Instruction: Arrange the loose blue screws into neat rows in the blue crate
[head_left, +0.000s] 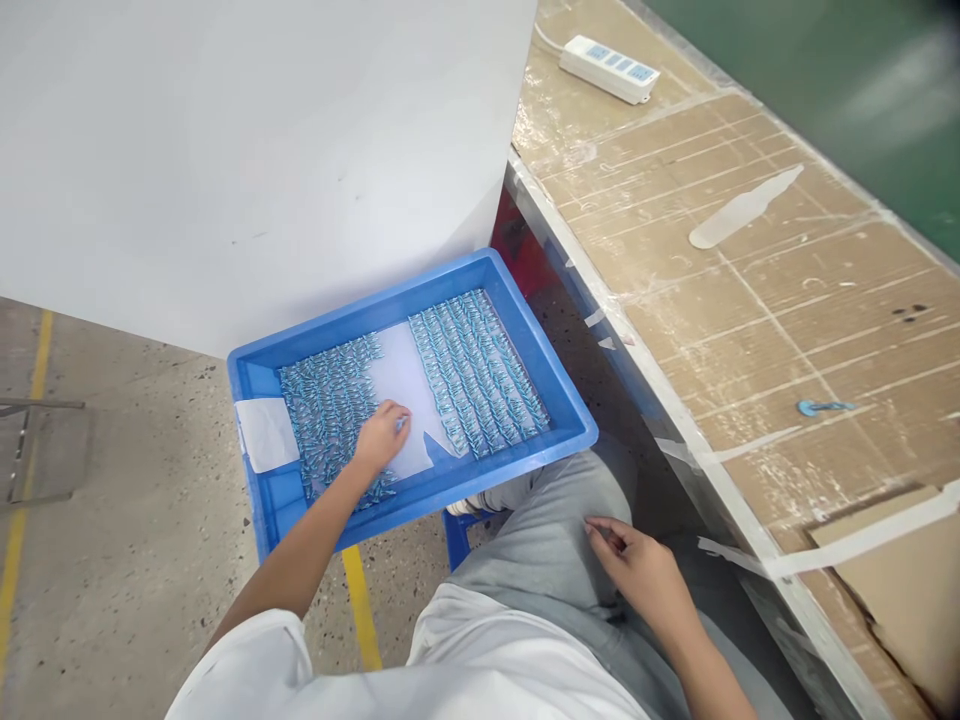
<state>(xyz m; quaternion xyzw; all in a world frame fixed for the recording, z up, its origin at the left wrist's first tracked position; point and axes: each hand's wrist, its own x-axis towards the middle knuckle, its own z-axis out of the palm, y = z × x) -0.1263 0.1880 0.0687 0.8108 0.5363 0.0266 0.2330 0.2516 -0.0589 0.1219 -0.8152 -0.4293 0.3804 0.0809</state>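
My left hand (383, 437) is over the blue plastic tray (420, 500), its fingers pinched on a small blue piece (401, 423). Beneath it lies a white sheet (401, 375), bare in the middle of the tray. To the left, thin blue-and-silver pieces (330, 410) lie in dense rows. More of the same pieces (480, 370) form several slanting rows on the right side. My right hand (645, 575) rests by my grey-trousered thigh with its fingers curled; what they hold, if anything, is hidden.
A cardboard-covered table (660, 260) runs along the right, bearing a white power strip (609, 68), a pale paper strip (746, 208) and a small blue item (823, 408). Behind the tray stands a white panel (262, 150). White paper (267, 435) hangs over the tray's left rim.
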